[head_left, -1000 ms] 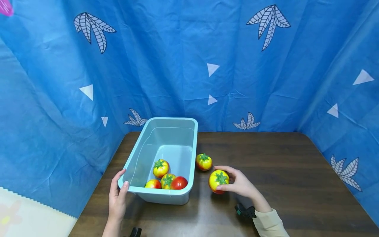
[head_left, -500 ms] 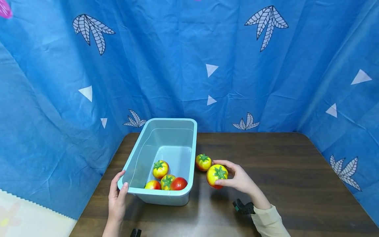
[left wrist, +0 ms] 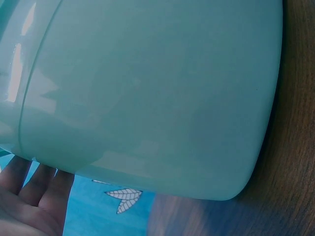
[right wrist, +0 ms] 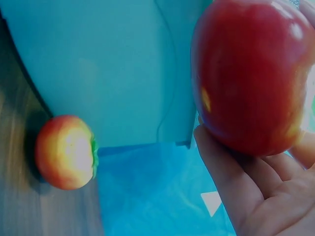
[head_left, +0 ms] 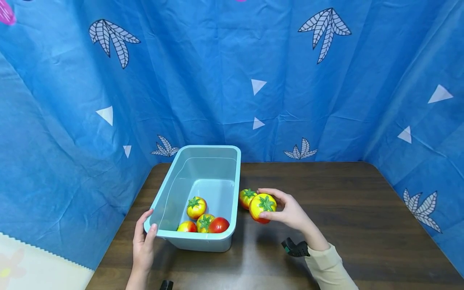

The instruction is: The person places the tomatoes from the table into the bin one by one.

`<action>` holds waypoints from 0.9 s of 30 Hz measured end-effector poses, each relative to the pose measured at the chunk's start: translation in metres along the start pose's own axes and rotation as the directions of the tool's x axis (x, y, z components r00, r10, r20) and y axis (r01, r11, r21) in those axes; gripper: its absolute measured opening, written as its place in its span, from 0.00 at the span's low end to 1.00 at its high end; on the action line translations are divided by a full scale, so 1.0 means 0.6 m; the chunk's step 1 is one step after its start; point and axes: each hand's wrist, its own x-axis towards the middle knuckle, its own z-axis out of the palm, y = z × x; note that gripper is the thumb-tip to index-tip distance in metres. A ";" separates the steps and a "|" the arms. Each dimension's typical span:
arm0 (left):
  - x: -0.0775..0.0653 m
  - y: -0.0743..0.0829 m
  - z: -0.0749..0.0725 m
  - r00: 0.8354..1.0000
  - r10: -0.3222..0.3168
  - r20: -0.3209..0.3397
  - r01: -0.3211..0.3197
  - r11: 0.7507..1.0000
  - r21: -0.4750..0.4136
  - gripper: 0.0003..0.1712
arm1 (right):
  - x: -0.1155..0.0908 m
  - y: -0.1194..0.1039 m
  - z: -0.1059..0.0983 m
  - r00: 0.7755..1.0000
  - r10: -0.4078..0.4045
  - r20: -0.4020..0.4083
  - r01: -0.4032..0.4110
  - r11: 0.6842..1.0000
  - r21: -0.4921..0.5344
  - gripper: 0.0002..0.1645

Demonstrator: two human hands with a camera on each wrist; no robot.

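Note:
My right hand [head_left: 291, 211] holds a red-and-yellow tomato [head_left: 258, 208] with a green star-shaped top, lifted above the table just right of the bin. In the right wrist view the tomato's red underside [right wrist: 251, 73] faces the camera, with fingers around it. At the near-left corner of the light-blue plastic bin [head_left: 195, 237], my left hand [head_left: 143, 245] grips the rim. Several tomatoes lie in the bin's near end, including a plain red one [head_left: 219, 225]. Another tomato [head_left: 246, 196] stands on the table beside the bin's right wall, partly hidden behind the held one.
The dark wooden table [head_left: 326, 189] extends to the right of the bin. A blue patterned curtain [head_left: 224, 80] hangs behind the table and along both sides. A black strap device [head_left: 295, 247] is on the right wrist.
My right hand has lifted the tomato off the table and moved it up, forward and slightly left, closer to the bin. The left hand and bin stay in place.

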 end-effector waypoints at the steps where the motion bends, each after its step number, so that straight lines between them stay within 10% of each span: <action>1: 0.000 0.000 0.000 1.000 -0.002 0.000 0.002 1.000 0.002 0.25 | 0.002 -0.003 0.000 1.000 -0.001 -0.003 0.001 1.000 0.002 0.36; 27: 0.001 -0.004 -0.001 1.000 0.012 0.005 -0.012 1.000 0.007 0.25 | 0.060 -0.075 0.054 0.999 -0.047 0.026 0.045 0.996 0.082 0.35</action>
